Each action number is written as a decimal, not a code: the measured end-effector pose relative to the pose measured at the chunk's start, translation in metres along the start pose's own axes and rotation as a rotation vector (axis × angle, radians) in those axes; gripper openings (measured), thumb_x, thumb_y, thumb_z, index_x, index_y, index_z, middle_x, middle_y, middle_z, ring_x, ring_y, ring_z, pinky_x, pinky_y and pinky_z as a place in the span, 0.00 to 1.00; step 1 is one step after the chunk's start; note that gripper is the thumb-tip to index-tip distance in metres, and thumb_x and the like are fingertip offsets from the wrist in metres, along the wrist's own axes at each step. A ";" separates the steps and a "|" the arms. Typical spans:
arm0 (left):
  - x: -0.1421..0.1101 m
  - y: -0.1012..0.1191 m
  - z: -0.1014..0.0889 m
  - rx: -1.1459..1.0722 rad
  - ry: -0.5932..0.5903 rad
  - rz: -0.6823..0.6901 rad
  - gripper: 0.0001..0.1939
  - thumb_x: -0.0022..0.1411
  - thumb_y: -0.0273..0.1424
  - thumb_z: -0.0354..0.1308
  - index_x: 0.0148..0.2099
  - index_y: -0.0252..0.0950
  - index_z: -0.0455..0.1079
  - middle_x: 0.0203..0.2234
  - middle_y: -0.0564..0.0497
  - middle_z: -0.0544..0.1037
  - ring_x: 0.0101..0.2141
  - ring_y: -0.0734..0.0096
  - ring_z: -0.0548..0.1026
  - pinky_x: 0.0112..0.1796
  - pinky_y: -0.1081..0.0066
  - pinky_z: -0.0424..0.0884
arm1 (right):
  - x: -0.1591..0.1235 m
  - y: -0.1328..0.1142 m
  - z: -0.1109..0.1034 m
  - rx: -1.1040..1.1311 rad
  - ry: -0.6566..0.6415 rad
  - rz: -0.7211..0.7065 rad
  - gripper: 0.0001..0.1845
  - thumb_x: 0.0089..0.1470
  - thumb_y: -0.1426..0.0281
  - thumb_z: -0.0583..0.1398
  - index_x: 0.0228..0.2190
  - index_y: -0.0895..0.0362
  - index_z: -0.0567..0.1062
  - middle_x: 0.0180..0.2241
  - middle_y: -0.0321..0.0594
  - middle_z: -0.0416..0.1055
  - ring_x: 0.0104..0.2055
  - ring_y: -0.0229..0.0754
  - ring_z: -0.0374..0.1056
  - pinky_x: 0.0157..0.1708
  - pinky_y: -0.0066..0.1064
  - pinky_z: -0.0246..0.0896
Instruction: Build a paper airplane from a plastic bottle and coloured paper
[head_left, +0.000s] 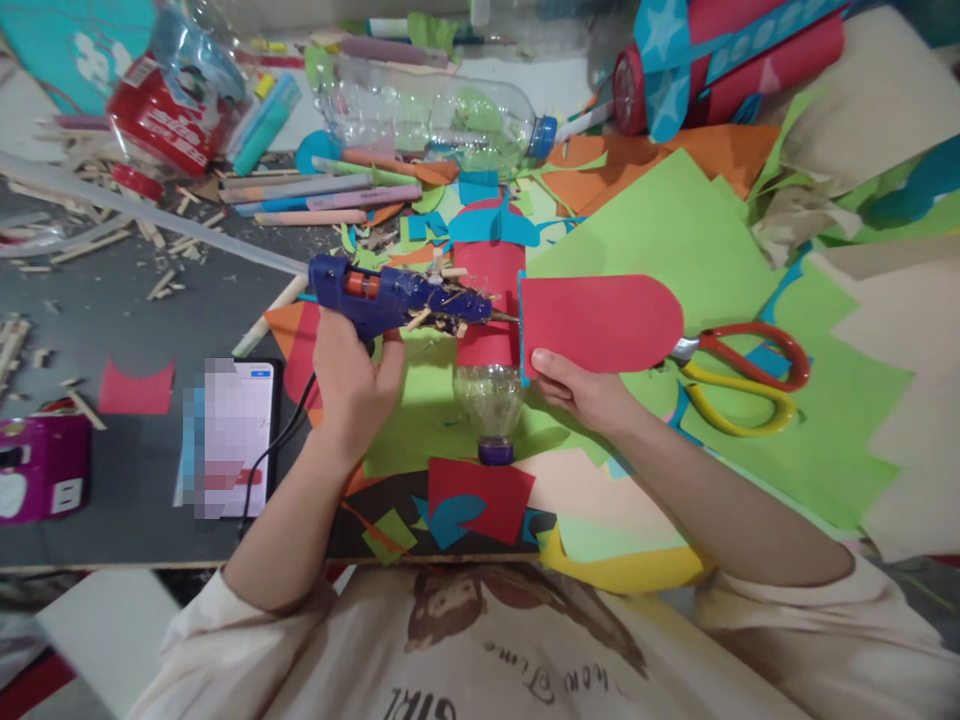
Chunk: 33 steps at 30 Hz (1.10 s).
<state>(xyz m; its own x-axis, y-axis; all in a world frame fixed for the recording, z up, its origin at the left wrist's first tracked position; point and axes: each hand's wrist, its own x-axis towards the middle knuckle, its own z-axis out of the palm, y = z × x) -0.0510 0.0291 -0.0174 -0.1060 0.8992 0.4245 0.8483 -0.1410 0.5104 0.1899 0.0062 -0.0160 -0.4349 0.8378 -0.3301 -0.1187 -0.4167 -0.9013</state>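
My left hand point(352, 385) is wrapped round the handle of a blue glue gun point(397, 297), whose barrel is covered in glue strings and wood bits. The nozzle points right and meets the blue-trimmed left edge of a red round-ended paper piece point(607, 322). My right hand point(581, 385) pinches that piece near its lower left corner, thumb on top. Beneath the nozzle lies a plastic bottle point(487, 400) wrapped in red paper, with a purple cap toward me and blue paper at its far end. Scissors point(742, 375) with red and yellow handles lie partly under the red piece.
Green paper point(645, 220) and scraps spread over the dark table point(150, 320). A clear bottle point(442, 110) and marker pens point(322, 195) lie behind. A phone point(240, 440) sits at left beside the glue gun's black cord point(281, 435). Red decorated tubes point(742, 70) stand out at back right.
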 end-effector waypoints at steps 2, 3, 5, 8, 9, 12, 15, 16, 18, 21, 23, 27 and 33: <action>0.000 0.000 0.001 -0.011 -0.007 -0.007 0.11 0.52 0.35 0.55 0.39 0.39 0.63 0.32 0.48 0.67 0.43 0.54 0.72 0.51 0.51 0.68 | -0.001 -0.001 0.001 -0.002 0.014 0.012 0.35 0.51 0.41 0.60 0.14 0.53 0.53 0.14 0.25 0.42 0.17 0.30 0.37 0.19 0.31 0.37; 0.000 -0.001 0.001 -0.022 -0.007 -0.006 0.12 0.52 0.34 0.55 0.40 0.39 0.63 0.32 0.48 0.67 0.44 0.54 0.72 0.52 0.51 0.68 | -0.001 -0.001 0.001 -0.002 0.014 0.019 0.35 0.50 0.41 0.60 0.14 0.53 0.53 0.14 0.25 0.42 0.17 0.30 0.37 0.19 0.31 0.36; 0.000 -0.001 0.001 -0.044 0.004 0.004 0.12 0.52 0.35 0.55 0.40 0.39 0.62 0.32 0.47 0.67 0.45 0.53 0.71 0.53 0.50 0.67 | -0.002 -0.003 0.002 0.001 0.011 0.026 0.36 0.49 0.41 0.60 0.14 0.53 0.53 0.14 0.25 0.43 0.17 0.29 0.37 0.19 0.31 0.36; 0.001 -0.001 0.001 -0.048 0.019 0.025 0.13 0.53 0.36 0.53 0.41 0.38 0.62 0.33 0.47 0.67 0.46 0.52 0.71 0.53 0.49 0.66 | -0.003 -0.005 0.003 -0.008 0.016 0.028 0.35 0.50 0.41 0.60 0.14 0.53 0.53 0.14 0.25 0.43 0.17 0.29 0.37 0.19 0.30 0.36; 0.001 -0.001 0.001 -0.046 0.017 0.025 0.13 0.53 0.37 0.53 0.41 0.38 0.62 0.33 0.46 0.68 0.45 0.52 0.71 0.53 0.50 0.66 | -0.004 -0.005 0.003 -0.016 0.016 0.034 0.35 0.50 0.40 0.60 0.14 0.53 0.53 0.14 0.25 0.43 0.17 0.29 0.37 0.20 0.30 0.36; 0.000 -0.002 0.002 -0.057 -0.001 0.013 0.14 0.54 0.37 0.53 0.42 0.38 0.62 0.33 0.47 0.69 0.46 0.53 0.72 0.53 0.52 0.66 | -0.005 -0.005 0.002 -0.038 0.004 0.062 0.36 0.49 0.39 0.60 0.14 0.53 0.53 0.14 0.25 0.43 0.17 0.29 0.37 0.19 0.30 0.36; -0.001 -0.003 0.003 -0.070 0.006 0.029 0.13 0.55 0.36 0.52 0.43 0.38 0.61 0.32 0.47 0.69 0.47 0.53 0.72 0.53 0.52 0.67 | -0.005 -0.005 0.001 -0.046 -0.006 0.079 0.36 0.49 0.39 0.59 0.14 0.53 0.53 0.14 0.25 0.42 0.17 0.29 0.36 0.19 0.30 0.36; -0.001 -0.004 0.003 -0.070 0.014 0.041 0.13 0.56 0.36 0.52 0.44 0.38 0.61 0.33 0.47 0.69 0.47 0.52 0.73 0.53 0.52 0.67 | -0.005 -0.005 0.001 -0.043 -0.004 0.075 0.36 0.49 0.39 0.60 0.14 0.53 0.53 0.14 0.25 0.42 0.17 0.29 0.36 0.19 0.30 0.35; 0.000 -0.004 0.002 -0.074 0.030 0.062 0.14 0.56 0.35 0.53 0.45 0.38 0.61 0.33 0.46 0.70 0.47 0.52 0.73 0.53 0.52 0.68 | -0.005 -0.005 0.001 -0.037 0.000 0.067 0.36 0.48 0.39 0.60 0.14 0.53 0.53 0.14 0.25 0.42 0.18 0.29 0.36 0.19 0.30 0.35; 0.001 -0.003 -0.001 -0.081 0.041 0.078 0.16 0.56 0.33 0.54 0.47 0.38 0.61 0.35 0.46 0.71 0.48 0.53 0.73 0.54 0.53 0.68 | -0.005 -0.006 0.002 -0.041 -0.003 0.078 0.36 0.47 0.39 0.60 0.14 0.53 0.53 0.14 0.25 0.41 0.18 0.30 0.36 0.19 0.31 0.34; 0.001 -0.003 -0.002 -0.085 0.030 0.077 0.17 0.56 0.33 0.55 0.48 0.38 0.61 0.36 0.46 0.71 0.49 0.53 0.73 0.54 0.53 0.68 | -0.005 -0.007 0.003 -0.046 -0.006 0.078 0.36 0.47 0.38 0.60 0.14 0.53 0.53 0.14 0.25 0.41 0.18 0.30 0.36 0.19 0.31 0.34; 0.000 -0.005 -0.001 -0.135 -0.031 0.038 0.17 0.58 0.33 0.54 0.50 0.38 0.60 0.39 0.44 0.72 0.52 0.51 0.72 0.56 0.51 0.66 | -0.005 -0.007 0.002 -0.041 0.002 0.063 0.36 0.47 0.39 0.61 0.14 0.53 0.53 0.14 0.25 0.42 0.18 0.29 0.36 0.19 0.31 0.35; 0.000 -0.007 -0.002 -0.147 -0.071 0.005 0.18 0.61 0.32 0.54 0.53 0.39 0.59 0.42 0.44 0.72 0.54 0.53 0.71 0.57 0.52 0.66 | -0.006 -0.005 0.001 -0.052 0.017 0.097 0.37 0.45 0.38 0.61 0.13 0.53 0.53 0.14 0.25 0.42 0.17 0.29 0.36 0.19 0.31 0.34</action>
<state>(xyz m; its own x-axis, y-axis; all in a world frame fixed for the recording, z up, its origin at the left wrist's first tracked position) -0.0580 0.0293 -0.0198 -0.0603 0.9247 0.3760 0.7629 -0.2002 0.6147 0.1922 0.0029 -0.0095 -0.4266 0.8005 -0.4209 -0.0303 -0.4778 -0.8780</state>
